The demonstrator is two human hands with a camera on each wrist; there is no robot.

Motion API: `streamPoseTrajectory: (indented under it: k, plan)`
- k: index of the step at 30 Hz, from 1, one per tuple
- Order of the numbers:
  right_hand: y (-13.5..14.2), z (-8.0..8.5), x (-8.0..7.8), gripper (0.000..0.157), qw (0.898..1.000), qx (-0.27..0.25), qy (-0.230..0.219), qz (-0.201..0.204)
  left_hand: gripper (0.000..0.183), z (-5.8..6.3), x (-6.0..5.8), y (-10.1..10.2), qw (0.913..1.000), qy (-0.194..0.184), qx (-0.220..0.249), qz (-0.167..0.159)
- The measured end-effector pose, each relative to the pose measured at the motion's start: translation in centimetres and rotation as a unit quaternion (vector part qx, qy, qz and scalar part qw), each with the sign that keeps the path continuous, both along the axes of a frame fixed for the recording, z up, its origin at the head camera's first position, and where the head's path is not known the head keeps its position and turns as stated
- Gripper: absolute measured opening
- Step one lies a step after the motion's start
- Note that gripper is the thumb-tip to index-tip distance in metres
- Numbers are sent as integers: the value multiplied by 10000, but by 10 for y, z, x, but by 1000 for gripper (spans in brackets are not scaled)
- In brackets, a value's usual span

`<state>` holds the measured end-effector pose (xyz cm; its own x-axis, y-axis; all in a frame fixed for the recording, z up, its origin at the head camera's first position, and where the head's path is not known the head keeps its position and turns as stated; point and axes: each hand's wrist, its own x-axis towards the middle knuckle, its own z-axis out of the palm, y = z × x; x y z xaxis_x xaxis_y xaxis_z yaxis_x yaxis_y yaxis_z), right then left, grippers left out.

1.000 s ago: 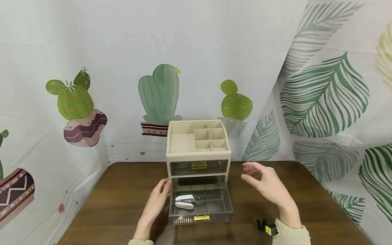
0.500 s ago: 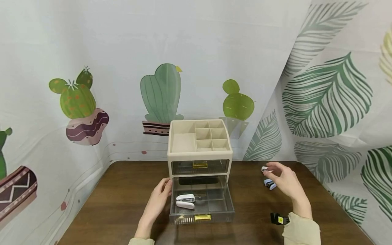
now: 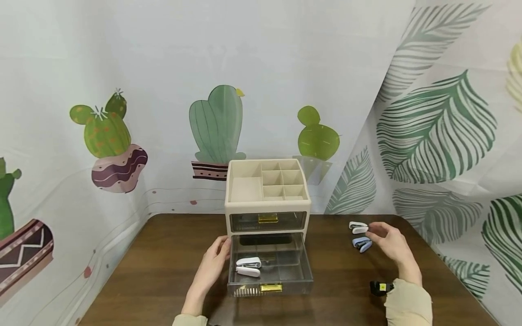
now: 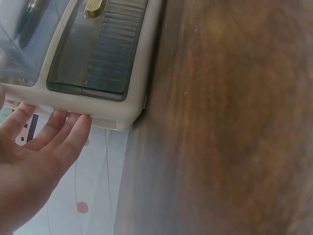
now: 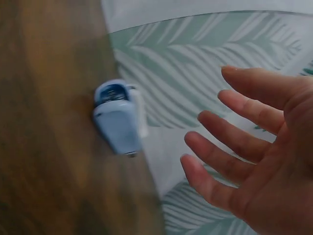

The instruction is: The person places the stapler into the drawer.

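Observation:
My left hand (image 3: 213, 260) rests its fingertips on the left side of a cream drawer organizer (image 3: 267, 208), also close up in the left wrist view. The organizer's lower clear drawer (image 3: 285, 274) is pulled out, and a white stapler (image 3: 248, 267) lies in its left part. At the right of the table, my right hand (image 3: 392, 244) has its fingertips at the right end of a second white stapler (image 3: 359, 227). A light blue stapler (image 3: 362, 244) lies just in front of that one. In the right wrist view, the fingers (image 5: 210, 152) are spread, apart from the blue stapler (image 5: 119, 122).
The organizer's upper drawer (image 3: 248, 222) is closed, and its top has bare compartments (image 3: 244, 189). All stands on a dark wooden table (image 3: 171, 253). A cloth (image 3: 163, 113) printed with cacti and leaves hangs behind it.
My right hand has moved right, from beside the organizer to the two staplers, which now show beside its fingers. My left hand stays on the organizer's side.

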<state>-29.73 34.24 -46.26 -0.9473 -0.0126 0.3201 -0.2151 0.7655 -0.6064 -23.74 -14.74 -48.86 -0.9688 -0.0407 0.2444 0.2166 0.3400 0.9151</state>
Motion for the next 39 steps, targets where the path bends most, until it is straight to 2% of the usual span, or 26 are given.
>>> streamPoseTrajectory:
  k: [5,10,12,16,19,25,32,39]
  plan:
    - [0,-18,-9,42,9986,103,-477,198,42,4,1,1,10000,-79,-24,-6]
    - [-3,-29,-12,47,9952,396,-877,188,37,25,14,6,9999,-138,75,-59]
    - [-3,-31,-13,50,9939,527,-953,158,37,27,15,6,9999,-132,47,-69]
    - [-2,-37,-14,53,9912,741,-1080,167,41,10,5,2,9999,-162,-17,-25]
    - [-2,-38,-14,53,9909,865,-1013,210,42,-1,-1,0,9998,-213,-8,44]
    - [-6,-34,-14,54,9891,978,-1073,258,41,-2,-2,-1,9997,-212,23,89]
    - [-9,-31,-12,50,9861,1140,-1209,25,42,-3,-2,-1,9997,-235,38,92]
    - [-7,-26,-9,54,9857,1117,-1256,-124,42,-3,-2,-1,9997,-227,-6,106]
